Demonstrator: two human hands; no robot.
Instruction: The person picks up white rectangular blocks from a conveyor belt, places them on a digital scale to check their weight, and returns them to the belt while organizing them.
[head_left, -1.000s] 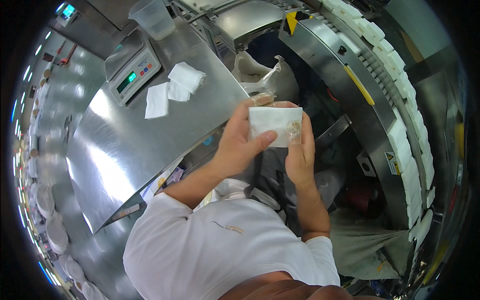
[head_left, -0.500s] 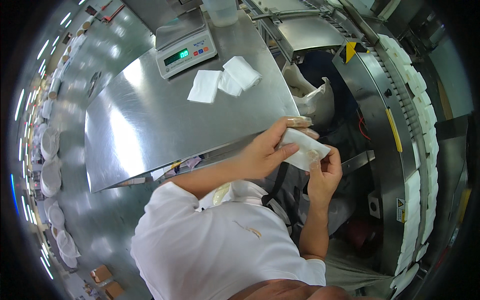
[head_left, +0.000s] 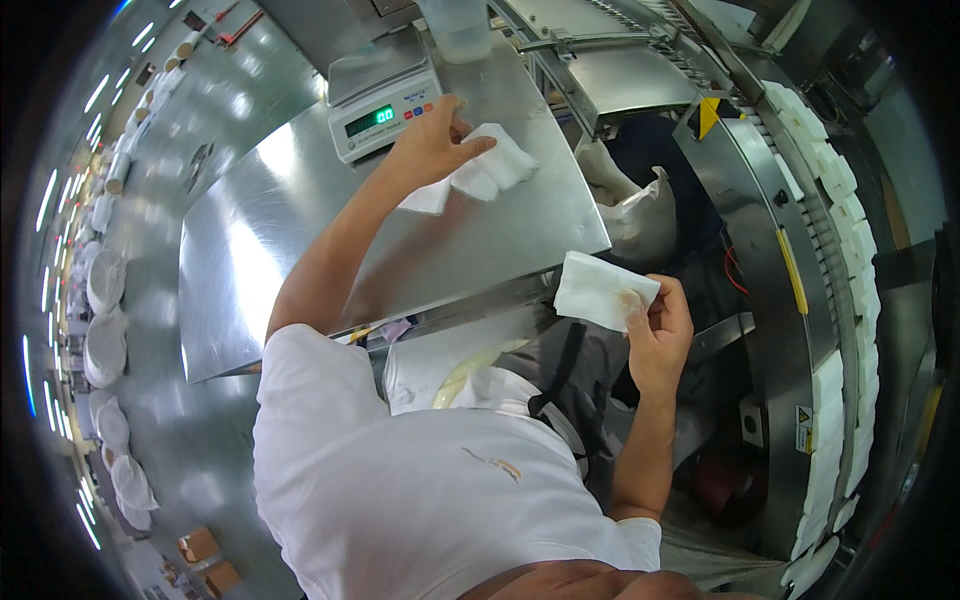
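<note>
My right hand (head_left: 660,335) pinches a folded white wipe (head_left: 598,290) by its right end, holding it in the air off the table's near right corner. Across the steel table reaches my left hand (head_left: 435,148), thumb and fingers apart, over several folded white wipes (head_left: 505,160) by the scale. Its thumb tip lies over the edge of one of them; whether it touches is unclear. The hand and wrist partly hide the leftmost wipe (head_left: 428,198). Thin translucent covers show on some fingertips.
A digital scale (head_left: 383,115) stands on the steel table (head_left: 270,240), with a translucent plastic jug (head_left: 455,30) behind it. To the right runs a conveyor (head_left: 790,210), white pads lining its outer side. An open white bag (head_left: 635,205) sits between table and conveyor.
My left hand has let go of the wipe and moved up and left to the wipes by the scale. My right hand keeps its wipe in nearly the same place.
</note>
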